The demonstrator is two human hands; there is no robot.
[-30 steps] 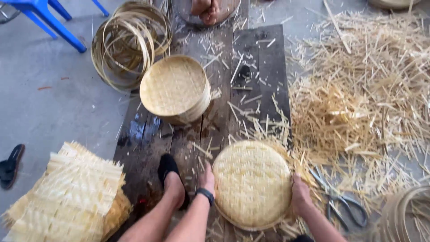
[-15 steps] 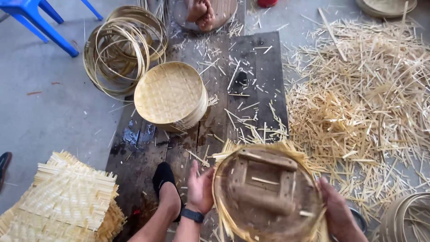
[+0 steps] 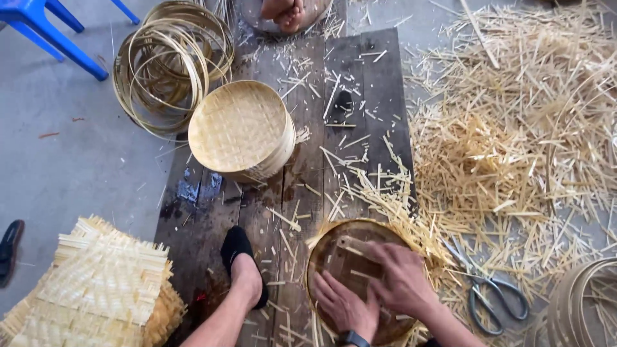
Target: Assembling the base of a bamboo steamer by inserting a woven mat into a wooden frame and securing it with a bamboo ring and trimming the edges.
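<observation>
Both hands flat inside the round bamboo frame, near edge of the plank surface. Left hand and right hand: grip open, palms pressing, nothing clasped. Judgement: press evenly around the rim, keep slats seated square. Scissors lie just right; finished lid sits farther off.

We press both hands into a round bamboo basket lid, which lies open side up on the dark wooden plank surface, below and right of the finished round lid. Its hoop rim is pale, its inside darker, crossed by flat wooden slats. Loose woven strip ends seem to stick out past its rim, though straw litter blurs that edge.
</observation>
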